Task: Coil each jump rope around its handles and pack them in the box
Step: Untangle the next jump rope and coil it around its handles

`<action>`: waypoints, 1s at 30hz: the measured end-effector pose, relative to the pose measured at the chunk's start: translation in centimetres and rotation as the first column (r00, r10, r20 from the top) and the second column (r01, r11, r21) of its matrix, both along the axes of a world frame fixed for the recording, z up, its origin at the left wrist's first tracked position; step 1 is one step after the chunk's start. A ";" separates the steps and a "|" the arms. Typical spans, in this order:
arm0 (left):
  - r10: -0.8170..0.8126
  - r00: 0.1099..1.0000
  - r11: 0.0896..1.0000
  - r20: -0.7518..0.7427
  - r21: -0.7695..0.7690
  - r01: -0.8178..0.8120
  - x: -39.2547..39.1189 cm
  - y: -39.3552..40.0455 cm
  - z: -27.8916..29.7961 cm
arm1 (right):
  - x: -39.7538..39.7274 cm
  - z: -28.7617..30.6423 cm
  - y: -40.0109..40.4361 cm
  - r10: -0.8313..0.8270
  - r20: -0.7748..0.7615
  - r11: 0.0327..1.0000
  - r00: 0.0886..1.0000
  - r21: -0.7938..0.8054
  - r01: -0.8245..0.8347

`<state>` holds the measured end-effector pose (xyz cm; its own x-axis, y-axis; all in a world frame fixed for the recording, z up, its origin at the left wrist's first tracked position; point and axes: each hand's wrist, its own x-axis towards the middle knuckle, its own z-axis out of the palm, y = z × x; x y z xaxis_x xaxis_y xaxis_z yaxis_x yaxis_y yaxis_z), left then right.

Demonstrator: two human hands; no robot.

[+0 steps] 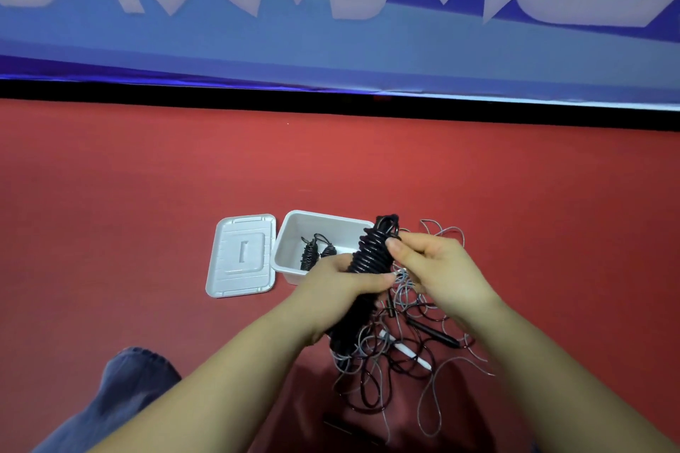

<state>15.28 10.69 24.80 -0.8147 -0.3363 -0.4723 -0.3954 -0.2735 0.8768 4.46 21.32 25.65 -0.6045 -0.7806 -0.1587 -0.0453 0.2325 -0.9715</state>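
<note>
A red floor [147, 176] runs up to a black strip at the foot of a blue banner [331, 40] with large white characters. Above that floor, near the middle of the view, a black jump rope [364, 254] is wound in tight turns into a long bundle, tilted with its top end leaning away and to the right. The left hand [338, 287] grips the bundle around its lower middle, fingers curled round the coils, thumb lying across the front. The right hand [438, 268] pinches the rope near the top of the bundle, thumb and fingers closed on a strand there.

Just behind the bundle sits an open white box [294, 232], and inside it lie two coiled black ropes [316, 252], side by side. The box's white lid [241, 256] lies flat on the floor, just beside the box on its left.

Below and to the right of the hands, a loose tangle of black and grey ropes [404, 349] spreads over the floor, with a black handle [436, 333] and a white handle [408, 351] showing among the loops. At the lower left, a knee in blue denim [125, 390] enters the view.
</note>
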 end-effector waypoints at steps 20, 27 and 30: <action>0.112 0.976 0.993 -0.185 -0.024 -0.118 -0.1 -0.7 0.9 | 1.1 0.3 -0.9 0.056 0.188 0.995 0.981 -0.096 -0.039; 0.077 0.982 0.981 -0.175 -0.165 -0.106 -0.1 -0.4 1.0 | 0.0 -0.2 -0.4 -0.196 -0.059 0.980 0.979 0.022 0.198; 0.072 0.986 0.982 -0.150 -0.165 -0.097 -0.2 0.0 0.7 | 0.1 0.1 -0.4 -0.267 -0.051 0.964 0.962 -0.033 0.265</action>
